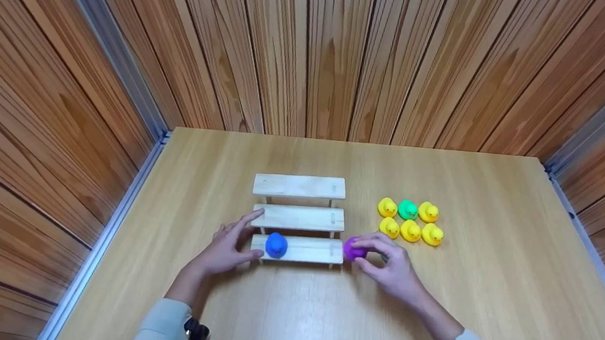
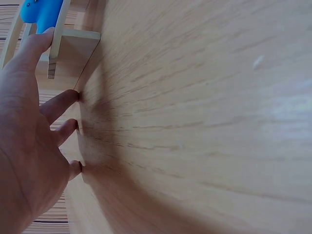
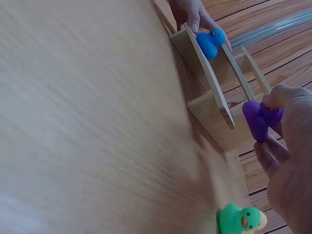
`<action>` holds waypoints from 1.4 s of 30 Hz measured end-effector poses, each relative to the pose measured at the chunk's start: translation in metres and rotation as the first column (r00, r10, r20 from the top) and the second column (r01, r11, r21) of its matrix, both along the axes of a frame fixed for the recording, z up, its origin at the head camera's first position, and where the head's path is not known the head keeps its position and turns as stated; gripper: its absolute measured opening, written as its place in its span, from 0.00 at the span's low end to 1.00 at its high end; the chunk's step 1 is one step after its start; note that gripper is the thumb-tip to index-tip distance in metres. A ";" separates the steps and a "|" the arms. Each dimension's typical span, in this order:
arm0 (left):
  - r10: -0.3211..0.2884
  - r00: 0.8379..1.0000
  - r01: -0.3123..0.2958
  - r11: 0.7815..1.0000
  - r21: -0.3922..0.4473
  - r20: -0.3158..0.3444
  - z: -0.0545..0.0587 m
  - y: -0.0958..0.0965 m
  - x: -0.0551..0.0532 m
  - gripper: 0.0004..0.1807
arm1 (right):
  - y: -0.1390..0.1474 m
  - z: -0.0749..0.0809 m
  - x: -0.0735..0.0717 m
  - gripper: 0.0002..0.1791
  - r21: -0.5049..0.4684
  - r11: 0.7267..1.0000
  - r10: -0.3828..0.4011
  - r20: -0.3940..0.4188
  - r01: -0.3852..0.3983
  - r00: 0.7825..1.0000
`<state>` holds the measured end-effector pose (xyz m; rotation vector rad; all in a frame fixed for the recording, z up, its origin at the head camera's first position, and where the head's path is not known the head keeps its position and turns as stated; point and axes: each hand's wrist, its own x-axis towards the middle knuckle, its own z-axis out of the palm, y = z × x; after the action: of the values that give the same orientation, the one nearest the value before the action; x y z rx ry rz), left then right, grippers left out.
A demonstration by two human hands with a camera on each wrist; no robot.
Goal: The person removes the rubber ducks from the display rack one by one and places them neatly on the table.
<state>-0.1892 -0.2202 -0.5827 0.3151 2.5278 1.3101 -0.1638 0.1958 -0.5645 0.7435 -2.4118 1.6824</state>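
Observation:
A purple rubber duck is pinched between the thumb and fingers of my right hand, just off the right end of the lowest shelf of a three-step wooden rack. In the right wrist view the purple duck is held above the table. A blue rubber duck stands near the left end of that lowest shelf. My left hand is spread at the rack's left side, its thumb touching the lowest shelf's end beside the blue duck. Its other fingertips reach down to the table in the left wrist view.
Right of the rack, two rows of rubber ducks stand on the table: several yellow ducks and one green duck. The middle shelf and top shelf rise behind the lowest. Wood-plank walls enclose the table.

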 end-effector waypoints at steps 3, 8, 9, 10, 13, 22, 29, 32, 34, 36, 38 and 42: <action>-0.005 1.000 0.005 1.000 -0.003 0.007 0.001 0.001 0.000 0.51 | 0.009 0.002 0.000 0.17 0.017 0.999 -0.034 0.003 0.034 0.999; -0.007 1.000 0.007 1.000 -0.008 0.006 0.002 0.001 0.000 0.51 | 0.023 0.004 -0.001 0.19 0.042 0.996 -0.084 -0.013 0.085 0.996; -0.007 1.000 0.007 1.000 -0.008 0.002 0.002 0.001 0.000 0.51 | 0.026 0.005 -0.001 0.19 0.042 0.995 -0.092 -0.013 0.093 0.996; -0.007 1.000 0.007 1.000 -0.010 -0.003 0.002 0.001 0.000 0.52 | 0.029 0.005 -0.001 0.19 0.040 0.994 -0.098 -0.018 0.099 0.995; -0.006 1.000 0.006 1.000 -0.012 -0.014 0.000 0.001 -0.001 0.52 | 0.038 0.005 -0.002 0.20 0.019 0.994 -0.103 -0.032 0.103 0.994; -0.004 1.000 0.004 1.000 -0.002 -0.005 0.000 0.000 0.000 0.52 | 0.064 0.002 -0.003 0.19 -0.023 0.994 -0.107 -0.065 0.106 0.992; -0.005 1.000 0.005 1.000 -0.003 -0.012 -0.001 0.001 0.000 0.51 | 0.083 0.002 0.002 0.20 0.006 0.984 -0.176 -0.037 0.176 0.984; -0.002 1.000 0.002 1.000 -0.011 -0.004 0.001 0.000 0.000 0.51 | 0.089 0.003 0.002 0.20 0.025 0.980 -0.199 -0.037 0.200 0.979; -0.003 1.000 0.004 1.000 -0.010 0.003 0.001 0.000 0.000 0.51 | 0.093 0.003 0.002 0.19 0.028 0.977 -0.210 -0.036 0.211 0.977; -0.004 1.000 0.004 1.000 -0.009 0.010 0.002 0.000 0.000 0.51 | 0.096 0.002 0.002 0.18 0.027 0.975 -0.219 -0.030 0.220 0.975; -0.002 1.000 0.002 1.000 -0.009 0.008 0.002 0.000 0.000 0.51 | 0.099 0.000 0.001 0.17 0.025 0.974 -0.226 -0.017 0.226 0.974; -0.006 1.000 0.006 1.000 -0.012 -0.008 0.000 0.000 -0.001 0.52 | 0.104 -0.004 0.000 0.17 0.029 0.971 -0.237 0.020 0.236 0.971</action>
<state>-0.1905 -0.2204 -0.5827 0.3250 2.5380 1.2942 -0.1634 0.2999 -0.5685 0.4193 -2.4300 1.5769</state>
